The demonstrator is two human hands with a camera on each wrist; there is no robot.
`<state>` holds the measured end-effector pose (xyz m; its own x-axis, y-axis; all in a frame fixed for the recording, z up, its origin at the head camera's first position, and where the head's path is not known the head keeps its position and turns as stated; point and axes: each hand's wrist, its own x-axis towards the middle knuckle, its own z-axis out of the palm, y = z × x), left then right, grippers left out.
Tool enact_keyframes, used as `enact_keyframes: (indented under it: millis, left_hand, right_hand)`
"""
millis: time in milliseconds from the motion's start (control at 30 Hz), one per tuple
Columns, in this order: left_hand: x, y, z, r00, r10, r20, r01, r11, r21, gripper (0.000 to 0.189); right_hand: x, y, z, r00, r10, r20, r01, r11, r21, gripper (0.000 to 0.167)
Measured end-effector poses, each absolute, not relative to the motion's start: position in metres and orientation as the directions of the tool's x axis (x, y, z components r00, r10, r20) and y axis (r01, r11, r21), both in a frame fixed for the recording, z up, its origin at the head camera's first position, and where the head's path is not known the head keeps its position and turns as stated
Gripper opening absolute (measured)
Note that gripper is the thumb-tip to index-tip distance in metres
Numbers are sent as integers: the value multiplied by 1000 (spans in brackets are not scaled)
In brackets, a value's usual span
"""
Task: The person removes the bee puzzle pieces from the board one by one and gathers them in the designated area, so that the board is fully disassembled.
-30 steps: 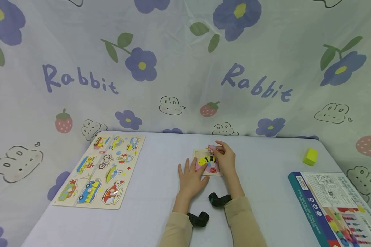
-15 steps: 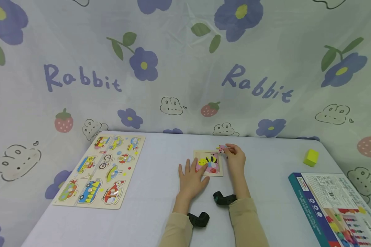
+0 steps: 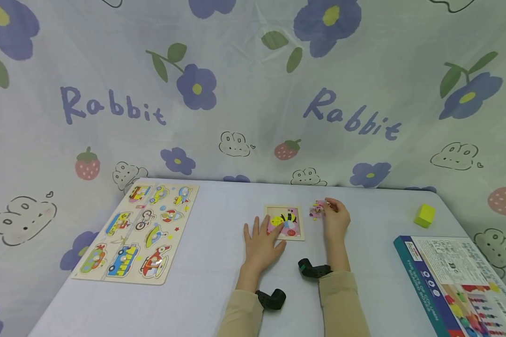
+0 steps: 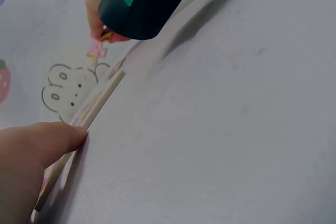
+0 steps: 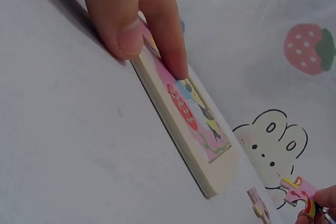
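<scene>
My left hand (image 3: 259, 248) rests with spread fingers on a small wooden tray puzzle (image 3: 302, 233) showing a yellow and black bee. In the right wrist view its thumb (image 5: 118, 30) lies at the tray's edge and a fingertip touches the picture. To the right of the tray, my right hand (image 3: 337, 221) pinches a pink jigsaw piece (image 5: 298, 191) between thumb and fingers. A second jigsaw piece (image 5: 257, 205) lies on the white table close to that hand, beside the tray. The left wrist view catches the held piece (image 4: 96, 51) at a distance.
A large wooden peg puzzle (image 3: 143, 234) of vehicles lies on the left. At the far right stands a yellow block (image 3: 424, 215), with a blue-edged toy box (image 3: 451, 276) in front of it. A printed cloth (image 3: 253, 93) hangs behind the table.
My right hand has moved right, from over the tray to beside it, carrying the jigsaw piece. The bee picture shows more fully. My left hand has stayed in place.
</scene>
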<state>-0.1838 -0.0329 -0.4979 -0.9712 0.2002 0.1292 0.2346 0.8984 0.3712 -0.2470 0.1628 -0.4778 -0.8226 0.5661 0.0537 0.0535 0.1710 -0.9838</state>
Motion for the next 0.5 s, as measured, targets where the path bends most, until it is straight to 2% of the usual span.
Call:
enact_keyframes:
  millis: [200, 500]
  left_hand:
    - [-184, -33, -498, -971, 201, 127, 235, 898, 371, 49]
    - [-184, -32, -497, -972, 200, 120, 231, 900, 369, 49]
  right_hand:
    - [-245, 171, -478, -800, 600, 11, 97, 148, -984, 21]
    - [-239, 185, -472, -790, 612, -38, 201, 200, -959, 22]
